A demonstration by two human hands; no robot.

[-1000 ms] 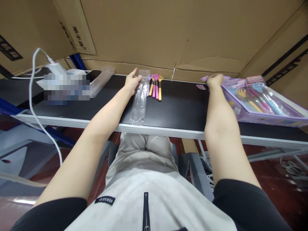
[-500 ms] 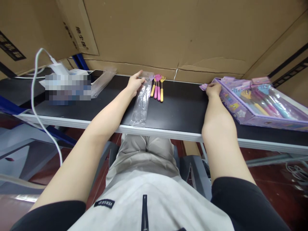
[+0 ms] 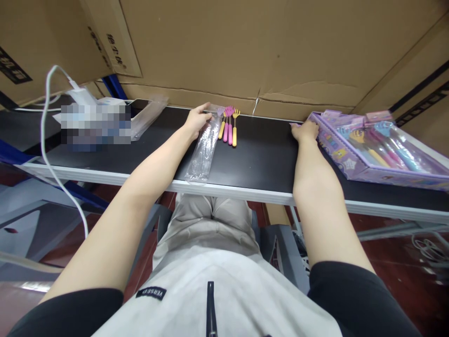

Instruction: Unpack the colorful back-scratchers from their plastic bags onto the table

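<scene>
My left hand pinches the upper end of a clear plastic bag, which lies flat toward the table's front edge. Just right of the bag are several small claw-ended sticks like back scratchers, with pink and yellow handles, side by side. My right hand is closed at the left end of a purple display box. A bit of purple peeks out past its thumb; what the fingers hold is mostly hidden. Inside the box lie several more claw-ended sticks in clear wrapping.
Cardboard walls stand behind the black table. Toward the left are another clear bag, a dark phone-like slab, a blurred pile and a white cable. The table has a pale metal front edge.
My right hand has turned slightly, and less of the purple piece by its thumb shows. The bag's lower end has shifted a little left. My left hand keeps its grip.
</scene>
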